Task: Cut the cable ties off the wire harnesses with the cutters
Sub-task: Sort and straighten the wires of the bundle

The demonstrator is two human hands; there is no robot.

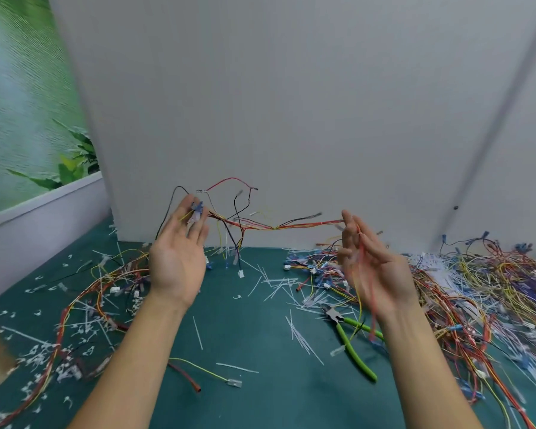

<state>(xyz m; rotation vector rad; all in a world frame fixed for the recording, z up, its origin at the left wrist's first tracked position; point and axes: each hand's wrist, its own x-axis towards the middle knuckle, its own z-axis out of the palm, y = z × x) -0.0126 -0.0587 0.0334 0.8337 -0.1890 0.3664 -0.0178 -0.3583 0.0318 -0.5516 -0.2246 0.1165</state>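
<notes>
I see both grips raised above the dark green tabletop (248, 394), with a multicoloured wire harness of red, yellow and black strands (276, 227) stretched between them. The left grip (178, 261) has its palm toward me and fingers nearly straight, blue connectors at the fingertips; I cannot tell how it holds. The right grip (372, 267) pinches the harness's other end, strands trailing down its palm. The green-handled cutters (350, 339) lie untouched at 5 o'clock, among white cut cable ties (297, 332). A tangled harness pile (483, 274) sits at 4 o'clock.
</notes>
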